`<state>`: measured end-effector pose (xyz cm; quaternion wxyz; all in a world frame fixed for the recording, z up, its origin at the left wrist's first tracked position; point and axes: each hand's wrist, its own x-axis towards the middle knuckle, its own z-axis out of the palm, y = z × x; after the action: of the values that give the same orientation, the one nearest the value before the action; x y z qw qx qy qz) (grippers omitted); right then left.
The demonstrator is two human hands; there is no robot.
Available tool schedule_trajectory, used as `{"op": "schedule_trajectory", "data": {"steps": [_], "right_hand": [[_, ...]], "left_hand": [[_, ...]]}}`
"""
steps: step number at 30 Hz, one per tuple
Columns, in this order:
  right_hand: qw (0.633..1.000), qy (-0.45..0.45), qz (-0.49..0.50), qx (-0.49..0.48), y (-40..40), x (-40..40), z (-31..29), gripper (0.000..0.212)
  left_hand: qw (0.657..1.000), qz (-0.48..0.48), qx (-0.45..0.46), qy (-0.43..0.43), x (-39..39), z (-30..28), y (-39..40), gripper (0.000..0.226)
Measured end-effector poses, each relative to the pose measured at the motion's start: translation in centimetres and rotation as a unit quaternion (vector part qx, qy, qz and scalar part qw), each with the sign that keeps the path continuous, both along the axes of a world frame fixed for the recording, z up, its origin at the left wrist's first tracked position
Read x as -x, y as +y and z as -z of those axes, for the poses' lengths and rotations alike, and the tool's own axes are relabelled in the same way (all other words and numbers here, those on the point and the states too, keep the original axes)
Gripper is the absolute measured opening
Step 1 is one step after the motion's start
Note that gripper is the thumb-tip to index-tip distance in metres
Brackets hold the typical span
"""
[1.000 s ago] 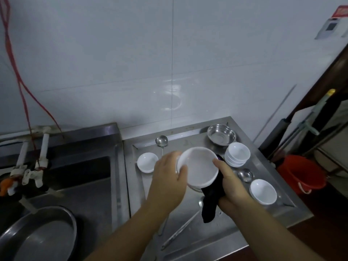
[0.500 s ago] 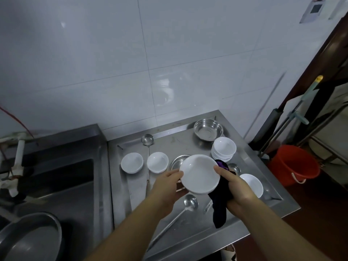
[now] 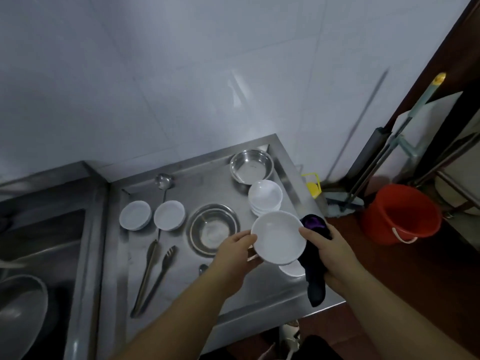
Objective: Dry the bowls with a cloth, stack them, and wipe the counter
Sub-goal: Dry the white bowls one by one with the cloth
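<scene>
- The shallow white round bowl (image 3: 278, 237) is held in the air between the two hands, its open side turned up toward the camera, above the right front part of the stainless-steel desk (image 3: 181, 287).
- The left hand (image 3: 235, 252) grips the bowl's left rim, thumb on the upper edge and fingers curled underneath.
- The right hand (image 3: 328, 252) holds the right rim with the thumb over the edge, and the same hand clutches the dark purple-black cloth (image 3: 315, 279), which bunches behind the bowl and hangs down below the palm.
- The stack of white bowls (image 3: 265, 200) stands on the desk just beyond the held bowl, up and slightly left of it, near the desk's right edge; this is the relation the next move turns on.
- In my judgement the bowl has only to travel a little forward and down to land on that stack; the right hand is the nearer, yet it is burdened with the cloth, so the left hand may carry it more cleanly.
- Another white bowl (image 3: 293, 268) sits partly hidden under the held one, and two small white dishes (image 3: 135, 215) lie well to the left, apparently waiting.
</scene>
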<state>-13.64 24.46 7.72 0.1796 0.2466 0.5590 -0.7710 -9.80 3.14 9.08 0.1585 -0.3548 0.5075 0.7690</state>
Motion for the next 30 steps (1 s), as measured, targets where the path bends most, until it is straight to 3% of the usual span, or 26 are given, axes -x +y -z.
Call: {"op": "schedule_trajectory", "data": {"steps": [5,9,13,20,30], "right_hand": [[0.999,-0.032,-0.012,-0.012,4.2,1.3,3.4,0.037],[0.978,-0.026,-0.023,-0.205,6.1,1.8,6.2,0.055],[0.953,-0.012,-0.049,-0.298,7.3,1.8,8.3,0.063],[0.944,-0.011,-0.071,-0.323,6.7,1.5,10.8,0.059],[0.932,-0.025,-0.068,-0.356,5.8,3.0,15.0,0.064]], "left_hand": [[0.999,-0.008,0.003,-0.039,1.3,1.9,4.0,0.018],[0.997,0.034,0.018,-0.063,1.7,3.7,5.7,0.020],[0.995,0.048,0.035,-0.084,2.0,6.3,7.1,0.020],[0.984,0.036,0.101,-0.146,2.2,11.3,7.7,0.010],[0.972,0.058,0.177,-0.144,3.6,15.6,8.2,0.020]]}}
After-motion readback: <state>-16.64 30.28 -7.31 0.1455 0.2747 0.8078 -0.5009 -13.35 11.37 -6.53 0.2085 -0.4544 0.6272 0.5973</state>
